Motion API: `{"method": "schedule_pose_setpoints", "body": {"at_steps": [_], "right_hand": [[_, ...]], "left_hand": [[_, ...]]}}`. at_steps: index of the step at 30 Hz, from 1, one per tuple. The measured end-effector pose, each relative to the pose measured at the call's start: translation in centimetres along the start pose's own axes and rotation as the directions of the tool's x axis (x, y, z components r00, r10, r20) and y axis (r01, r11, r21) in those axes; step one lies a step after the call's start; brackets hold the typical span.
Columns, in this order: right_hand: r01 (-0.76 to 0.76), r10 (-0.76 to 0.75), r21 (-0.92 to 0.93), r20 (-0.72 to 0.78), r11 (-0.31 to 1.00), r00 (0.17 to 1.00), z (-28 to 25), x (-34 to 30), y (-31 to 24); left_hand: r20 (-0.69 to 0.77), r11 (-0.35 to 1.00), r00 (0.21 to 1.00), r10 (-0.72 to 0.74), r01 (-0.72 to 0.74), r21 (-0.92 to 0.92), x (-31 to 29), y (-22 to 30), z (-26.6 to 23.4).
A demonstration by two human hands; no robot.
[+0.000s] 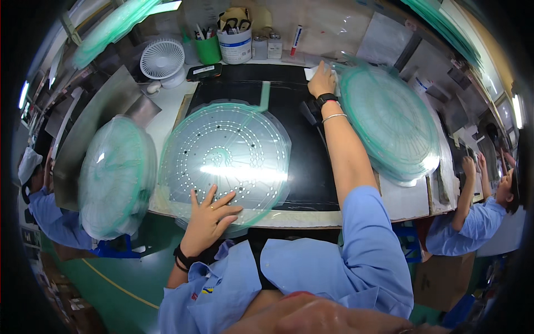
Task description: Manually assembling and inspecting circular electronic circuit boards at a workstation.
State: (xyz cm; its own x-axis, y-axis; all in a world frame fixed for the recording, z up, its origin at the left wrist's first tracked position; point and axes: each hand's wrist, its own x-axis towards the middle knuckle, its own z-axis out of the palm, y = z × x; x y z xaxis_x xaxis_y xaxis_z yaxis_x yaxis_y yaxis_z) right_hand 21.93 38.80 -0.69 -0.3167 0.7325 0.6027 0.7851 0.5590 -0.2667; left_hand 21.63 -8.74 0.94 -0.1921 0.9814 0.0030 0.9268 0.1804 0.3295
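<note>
A round see-through sheet (pixel 222 150) with rings of pale dots and a green rim lies on the black work mat (pixel 311 183). A narrow tab sticks out from its far edge. My left hand (pixel 208 217) lies on the sheet's near edge, fingers spread flat. My right hand (pixel 322 80) reaches to the far right, with fingers bent down at a small white piece (pixel 312 72), perhaps cloth or paper. What its fingertips hold is hidden. Beside that hand is a stack of similar round green-tinted sheets (pixel 389 122).
Another stack of round sheets (pixel 117 178) stands at the left edge. Along the back are a small white fan (pixel 162 58), a green pen cup (pixel 208 50), a white tub (pixel 235 45), small bottles and a marker (pixel 296 40). Co-workers sit at both sides.
</note>
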Motion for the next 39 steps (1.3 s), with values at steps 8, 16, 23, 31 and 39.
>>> {"method": "schedule_pose_setpoints", "body": {"at_steps": [8,16,23,31,39], "right_hand": [[0.154,-0.191,0.307,0.093,0.939,0.977,2.4,4.5,-1.6],[0.134,-0.122,0.509,-0.057,0.85,0.991,2.2,11.0,-8.5],[0.606,-0.609,-0.067,-0.057,0.793,0.791,10.4,13.8,-9.0],[0.569,-0.575,0.086,0.174,0.818,0.8,12.4,17.2,-10.9],[0.478,-0.478,0.025,0.028,0.878,0.878,11.0,18.7,-5.1]], "left_hand": [[-0.33,0.984,0.927,-0.176,0.173,-0.039,1.0,1.8,0.9],[-0.304,0.987,0.951,-0.049,0.001,-0.158,1.5,-1.0,0.3],[-0.241,0.984,0.968,-0.067,0.025,-0.174,2.2,-1.2,0.2],[-0.246,0.989,0.965,-0.091,0.059,-0.134,2.6,-1.5,0.2],[-0.218,0.993,0.976,0.001,-0.026,-0.113,4.5,-1.1,-0.4]]}}
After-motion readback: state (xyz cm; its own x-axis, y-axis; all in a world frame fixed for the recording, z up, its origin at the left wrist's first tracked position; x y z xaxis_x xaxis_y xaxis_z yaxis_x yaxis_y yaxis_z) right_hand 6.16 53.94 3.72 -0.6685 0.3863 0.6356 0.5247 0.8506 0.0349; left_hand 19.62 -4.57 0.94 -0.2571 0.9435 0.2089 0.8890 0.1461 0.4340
